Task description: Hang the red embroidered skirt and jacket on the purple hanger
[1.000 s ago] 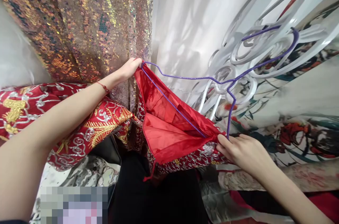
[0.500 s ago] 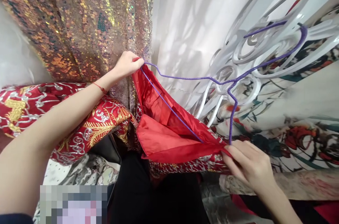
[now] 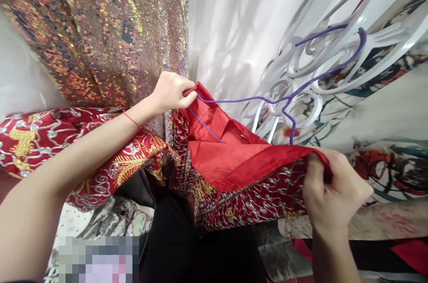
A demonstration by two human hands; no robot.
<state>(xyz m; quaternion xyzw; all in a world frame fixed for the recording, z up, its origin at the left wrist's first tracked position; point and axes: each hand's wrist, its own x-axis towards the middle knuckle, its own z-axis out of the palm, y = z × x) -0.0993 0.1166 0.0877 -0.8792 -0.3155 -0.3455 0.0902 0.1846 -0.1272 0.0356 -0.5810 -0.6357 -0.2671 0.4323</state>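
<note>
A red garment with silver and gold embroidery is stretched between my hands, its plain red lining facing up. My left hand is closed on the garment's edge, at the left end of a purple wire hanger. My right hand grips the edge on the other side, thumb toward me. Part of the hanger lies inside the garment's opening; its right end is hidden behind the cloth. The hook rests against white scrollwork. More embroidered red cloth lies under my left forearm.
Gold sequined fabric hangs at the upper left beside a white curtain. White curled metalwork stands at the right, before flower-patterned cloth. Black-clad legs are below. A blurred patch covers the lower left.
My right hand has moved right and up, drawing the near edge over the hanger's right end and turning more embroidery into view. My left hand has shifted slightly right and down.
</note>
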